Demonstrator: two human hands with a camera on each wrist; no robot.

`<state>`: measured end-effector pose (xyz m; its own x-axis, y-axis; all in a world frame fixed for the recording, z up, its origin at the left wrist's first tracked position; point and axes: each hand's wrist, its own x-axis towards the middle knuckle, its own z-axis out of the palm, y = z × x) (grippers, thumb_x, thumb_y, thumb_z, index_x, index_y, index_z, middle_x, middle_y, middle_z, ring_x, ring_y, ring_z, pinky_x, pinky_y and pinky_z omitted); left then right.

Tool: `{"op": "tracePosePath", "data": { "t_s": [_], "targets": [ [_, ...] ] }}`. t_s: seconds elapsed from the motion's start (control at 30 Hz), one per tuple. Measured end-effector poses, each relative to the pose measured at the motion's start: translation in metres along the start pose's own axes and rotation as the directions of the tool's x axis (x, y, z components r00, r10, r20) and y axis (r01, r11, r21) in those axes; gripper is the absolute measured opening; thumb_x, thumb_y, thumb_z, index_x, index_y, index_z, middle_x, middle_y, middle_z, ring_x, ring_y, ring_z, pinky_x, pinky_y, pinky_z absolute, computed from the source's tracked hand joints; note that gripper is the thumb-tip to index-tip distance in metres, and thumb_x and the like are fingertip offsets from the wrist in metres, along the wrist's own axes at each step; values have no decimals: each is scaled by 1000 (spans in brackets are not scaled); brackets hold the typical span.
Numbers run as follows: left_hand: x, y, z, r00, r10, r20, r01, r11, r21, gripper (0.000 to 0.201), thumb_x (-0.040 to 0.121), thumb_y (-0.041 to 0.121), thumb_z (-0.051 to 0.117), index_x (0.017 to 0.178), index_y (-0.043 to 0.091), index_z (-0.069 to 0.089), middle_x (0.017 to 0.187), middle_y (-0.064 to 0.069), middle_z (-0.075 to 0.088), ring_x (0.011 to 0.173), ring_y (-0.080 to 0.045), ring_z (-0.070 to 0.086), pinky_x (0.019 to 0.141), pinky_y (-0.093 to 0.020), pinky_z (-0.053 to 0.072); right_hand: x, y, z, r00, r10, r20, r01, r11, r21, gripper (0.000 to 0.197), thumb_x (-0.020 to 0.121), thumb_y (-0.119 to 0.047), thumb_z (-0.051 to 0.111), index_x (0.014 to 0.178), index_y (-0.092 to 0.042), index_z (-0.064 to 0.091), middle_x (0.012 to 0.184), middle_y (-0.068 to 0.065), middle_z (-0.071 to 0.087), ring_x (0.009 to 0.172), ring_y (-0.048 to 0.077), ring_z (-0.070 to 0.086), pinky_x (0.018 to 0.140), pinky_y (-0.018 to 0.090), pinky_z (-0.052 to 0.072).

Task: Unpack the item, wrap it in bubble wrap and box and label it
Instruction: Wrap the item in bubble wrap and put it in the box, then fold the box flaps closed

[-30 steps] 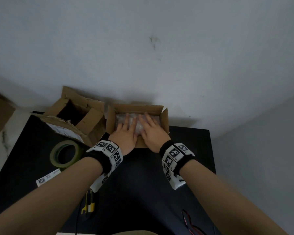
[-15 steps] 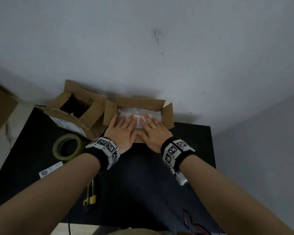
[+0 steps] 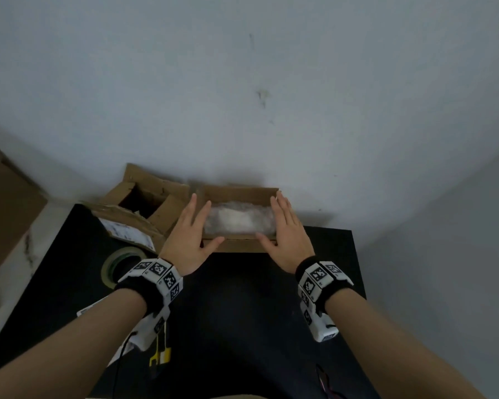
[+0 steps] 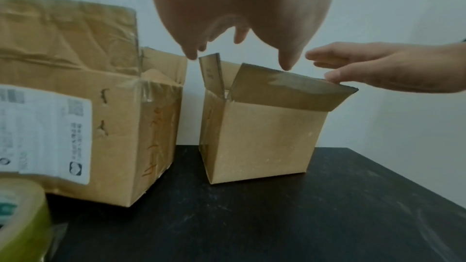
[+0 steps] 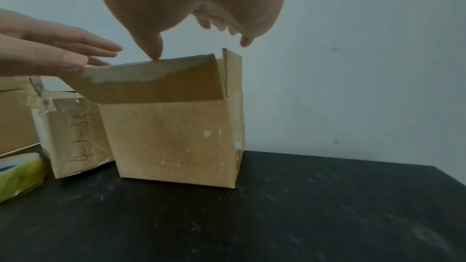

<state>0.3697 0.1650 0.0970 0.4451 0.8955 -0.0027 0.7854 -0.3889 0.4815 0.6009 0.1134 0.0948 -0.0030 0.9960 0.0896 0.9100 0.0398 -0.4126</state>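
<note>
A small open cardboard box (image 3: 239, 245) stands at the back of the black table, against the wall. Inside it lies the bubble-wrapped item (image 3: 236, 221), whitish and uncovered. My left hand (image 3: 190, 233) hovers over the box's left side with fingers straight and spread. My right hand (image 3: 288, 230) mirrors it over the right side. In the left wrist view the left thumb tip (image 4: 286, 63) sits at the edge of the near flap (image 4: 290, 93). In the right wrist view the right thumb tip (image 5: 153, 53) touches that flap's edge (image 5: 151, 85). Neither hand holds anything.
A larger opened box (image 3: 139, 214) with a shipping label stands just left of the small one. A green tape roll (image 3: 121, 263) lies in front of it. A yellow utility knife (image 3: 162, 351) lies near the table's (image 3: 242, 312) front, and a red-black cable (image 3: 324, 381) at the lower right.
Both hands have lifted off the wrapped item in the middle of the box and moved apart to its left and right sides. The item now shows fully.
</note>
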Motion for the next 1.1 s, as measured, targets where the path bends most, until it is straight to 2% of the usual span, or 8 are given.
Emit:
{"op": "tracePosePath", "data": {
  "t_s": [0.1,0.2,0.33,0.5,0.7,0.83,0.97,1.1],
  "targets": [
    [-3,-1,2,996,-82,30,86,984,-155,90,86,42,60,150,21,1,158,0,-10,145,-18,9,112,-31,24,-9,3,0,988,142,64,-154,952,263,98,84,-48,62,151,-19,-2,160,-1,4,145,12,13,117,30,21],
    [-2,-1,6,995,-93,27,97,967,-237,93,86,33,64,150,18,-2,159,1,3,144,-13,14,112,-25,21,-15,5,4,966,220,137,-256,898,359,96,80,-47,67,150,-26,5,154,-2,25,138,14,32,111,31,32],
    [-2,0,10,998,-64,19,67,943,-327,87,87,23,64,150,21,3,154,1,26,137,-14,32,105,-22,27,-16,5,12,955,225,194,-270,930,248,77,83,-48,63,146,-20,28,152,-2,31,138,16,34,112,35,32],
    [-2,0,15,989,-41,142,82,952,-293,81,90,23,60,150,22,5,148,1,38,125,-18,49,101,-25,36,-12,5,14,954,232,190,-272,936,225,58,86,-43,63,135,-17,48,152,-4,33,139,14,31,113,30,27],
    [2,-3,14,986,-80,143,113,964,-241,75,89,28,60,147,23,14,136,4,52,105,-16,61,91,-31,48,-14,13,10,947,216,236,-283,908,307,51,87,-29,63,134,-19,46,149,-4,37,132,15,41,111,33,32],
    [13,-3,8,988,-115,105,138,959,-246,78,91,29,57,149,25,6,118,-2,63,65,-11,60,71,-31,52,-2,13,4,939,275,208,-329,894,305,48,88,-36,60,132,-20,46,131,-1,54,118,16,51,98,29,42],
    [25,-4,3,990,-134,54,142,964,-226,76,92,24,55,149,27,5,87,-12,66,63,-23,62,67,-43,55,13,13,-3,946,276,170,-311,921,234,40,92,-36,55,127,-17,50,124,2,59,109,19,56,91,30,45],
    [30,-1,5,1000,22,19,-20,992,-122,54,89,8,54,138,22,36,131,-8,48,96,-25,60,82,-39,52,25,12,-4,944,294,149,-320,926,198,38,92,-34,56,125,-16,51,122,3,60,109,20,57,91,32,46]
  ]
}}
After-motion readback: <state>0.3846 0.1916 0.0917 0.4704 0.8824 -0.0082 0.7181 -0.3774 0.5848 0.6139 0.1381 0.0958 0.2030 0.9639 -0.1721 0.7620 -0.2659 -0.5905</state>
